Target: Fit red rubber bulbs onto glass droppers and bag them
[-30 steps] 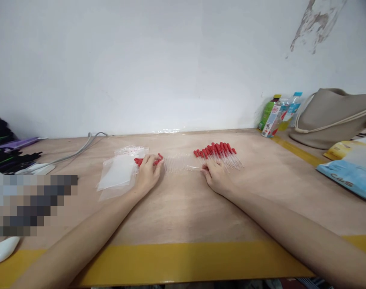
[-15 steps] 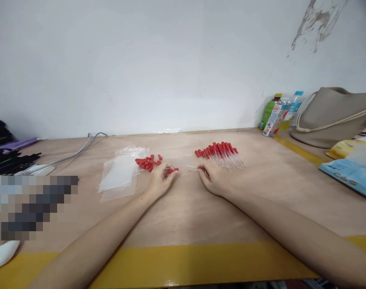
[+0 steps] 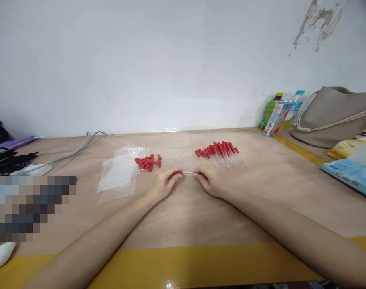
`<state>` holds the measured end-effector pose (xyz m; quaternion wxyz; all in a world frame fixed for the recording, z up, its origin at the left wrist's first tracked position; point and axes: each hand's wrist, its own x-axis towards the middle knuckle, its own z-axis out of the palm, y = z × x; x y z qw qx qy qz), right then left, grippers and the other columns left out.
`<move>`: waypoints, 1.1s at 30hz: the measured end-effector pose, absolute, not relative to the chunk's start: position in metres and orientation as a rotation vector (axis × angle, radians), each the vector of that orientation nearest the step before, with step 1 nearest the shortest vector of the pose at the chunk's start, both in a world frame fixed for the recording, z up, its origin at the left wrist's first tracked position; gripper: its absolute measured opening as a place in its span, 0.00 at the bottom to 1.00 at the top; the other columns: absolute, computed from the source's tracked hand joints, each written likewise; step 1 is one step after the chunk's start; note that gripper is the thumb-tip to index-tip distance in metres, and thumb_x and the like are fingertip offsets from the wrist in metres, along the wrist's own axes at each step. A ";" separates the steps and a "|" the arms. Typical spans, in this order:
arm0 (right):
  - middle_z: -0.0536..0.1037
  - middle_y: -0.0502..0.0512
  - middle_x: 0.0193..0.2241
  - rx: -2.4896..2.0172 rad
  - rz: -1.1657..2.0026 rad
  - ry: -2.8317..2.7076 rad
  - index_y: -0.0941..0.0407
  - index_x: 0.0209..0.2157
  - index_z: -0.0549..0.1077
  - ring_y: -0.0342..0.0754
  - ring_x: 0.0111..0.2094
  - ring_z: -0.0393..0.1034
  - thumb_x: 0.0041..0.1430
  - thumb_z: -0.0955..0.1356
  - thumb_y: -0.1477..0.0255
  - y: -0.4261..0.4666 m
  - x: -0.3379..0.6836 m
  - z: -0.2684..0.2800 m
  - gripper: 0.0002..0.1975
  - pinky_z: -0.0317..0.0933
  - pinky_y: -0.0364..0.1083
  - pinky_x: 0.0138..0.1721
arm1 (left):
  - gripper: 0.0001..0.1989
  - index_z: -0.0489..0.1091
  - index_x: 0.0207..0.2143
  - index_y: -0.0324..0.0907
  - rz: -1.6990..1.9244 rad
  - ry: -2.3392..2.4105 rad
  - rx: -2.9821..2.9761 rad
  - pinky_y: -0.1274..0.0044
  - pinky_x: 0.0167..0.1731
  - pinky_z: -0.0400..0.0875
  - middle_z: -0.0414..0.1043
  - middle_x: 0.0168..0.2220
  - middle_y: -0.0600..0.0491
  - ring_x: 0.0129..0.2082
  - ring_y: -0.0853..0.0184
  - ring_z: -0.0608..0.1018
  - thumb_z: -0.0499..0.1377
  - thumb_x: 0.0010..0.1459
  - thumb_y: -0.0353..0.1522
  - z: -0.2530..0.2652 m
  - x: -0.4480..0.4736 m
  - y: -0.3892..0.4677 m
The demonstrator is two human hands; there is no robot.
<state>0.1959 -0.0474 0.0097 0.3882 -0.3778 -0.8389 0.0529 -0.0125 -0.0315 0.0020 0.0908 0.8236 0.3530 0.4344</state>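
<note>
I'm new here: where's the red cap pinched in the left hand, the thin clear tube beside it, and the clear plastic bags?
Red cap [image 3: 179, 172]: head view, on its exposed end.
Thin clear tube [image 3: 188, 173]: head view, on its visible stretch.
Clear plastic bags [image 3: 118, 171]: head view, near the middle.

Two hands [image 3: 163, 184], three bottles [image 3: 268, 116], grey bag [image 3: 333, 114] — one

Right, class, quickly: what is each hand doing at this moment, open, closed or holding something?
Left hand: closed, fingertips pinching a red cap.
Right hand: closed, fingertips pinching a thin clear tube.
</note>
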 end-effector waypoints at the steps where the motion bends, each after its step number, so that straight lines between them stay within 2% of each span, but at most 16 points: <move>1: 0.73 0.51 0.27 -0.968 0.141 -2.146 0.57 0.31 0.70 0.42 0.30 0.66 0.59 0.60 0.72 -0.047 0.197 0.010 0.09 0.56 0.41 0.33 | 0.07 0.70 0.37 0.41 1.281 1.036 2.472 0.77 0.32 0.71 0.75 0.33 0.52 0.31 0.68 0.76 0.55 0.57 0.32 0.002 -0.013 -0.032; 5: 0.75 0.50 0.30 -0.950 0.162 -2.208 0.55 0.32 0.71 0.42 0.32 0.67 0.59 0.61 0.72 -0.041 0.201 0.006 0.08 0.53 0.43 0.37 | 0.07 0.72 0.36 0.41 1.221 0.993 2.481 0.80 0.30 0.70 0.75 0.29 0.54 0.28 0.70 0.76 0.55 0.57 0.32 0.003 -0.014 -0.036; 9: 0.75 0.48 0.28 -0.938 0.133 -2.273 0.55 0.32 0.71 0.41 0.28 0.66 0.59 0.61 0.72 -0.036 0.204 0.004 0.08 0.49 0.45 0.38 | 0.08 0.71 0.35 0.40 1.091 0.955 2.459 0.82 0.28 0.69 0.73 0.23 0.56 0.24 0.73 0.74 0.53 0.58 0.31 0.002 -0.014 -0.039; 16: 0.75 0.51 0.26 -1.010 -0.241 -2.323 0.55 0.31 0.73 0.42 0.26 0.64 0.60 0.60 0.71 -0.044 0.200 0.007 0.11 0.46 0.46 0.36 | 0.08 0.71 0.35 0.41 1.047 1.004 2.546 0.82 0.26 0.68 0.72 0.22 0.56 0.22 0.73 0.73 0.53 0.58 0.32 0.002 -0.013 -0.039; 23: 0.76 0.56 0.30 -0.836 -0.429 -2.253 0.59 0.40 0.71 0.45 0.31 0.65 0.61 0.59 0.71 -0.036 0.203 -0.001 0.13 0.54 0.46 0.35 | 0.09 0.71 0.38 0.42 1.280 1.002 2.686 0.79 0.31 0.71 0.76 0.33 0.53 0.30 0.69 0.77 0.57 0.55 0.34 0.005 -0.016 -0.033; 28: 0.76 0.57 0.36 -0.706 -0.416 -2.189 0.57 0.39 0.72 0.47 0.37 0.66 0.59 0.61 0.74 -0.031 0.204 -0.004 0.10 0.58 0.48 0.40 | 0.07 0.72 0.36 0.42 1.320 0.950 2.751 0.70 0.45 0.68 0.76 0.37 0.52 0.46 0.63 0.73 0.57 0.55 0.32 0.005 -0.018 -0.029; 30: 0.76 0.56 0.37 -0.638 -0.387 -2.195 0.58 0.39 0.71 0.47 0.39 0.66 0.58 0.61 0.76 -0.030 0.203 -0.005 0.10 0.59 0.49 0.42 | 0.07 0.72 0.36 0.42 1.306 0.946 2.758 0.68 0.47 0.66 0.76 0.36 0.53 0.43 0.64 0.75 0.57 0.55 0.33 0.004 -0.017 -0.028; 33: 0.77 0.55 0.36 -0.590 -0.348 -2.200 0.58 0.38 0.71 0.46 0.38 0.68 0.58 0.61 0.77 -0.030 0.201 -0.005 0.09 0.58 0.49 0.45 | 0.06 0.71 0.36 0.43 1.248 0.916 2.745 0.68 0.47 0.66 0.76 0.33 0.56 0.32 0.70 0.77 0.56 0.56 0.32 0.003 -0.015 -0.030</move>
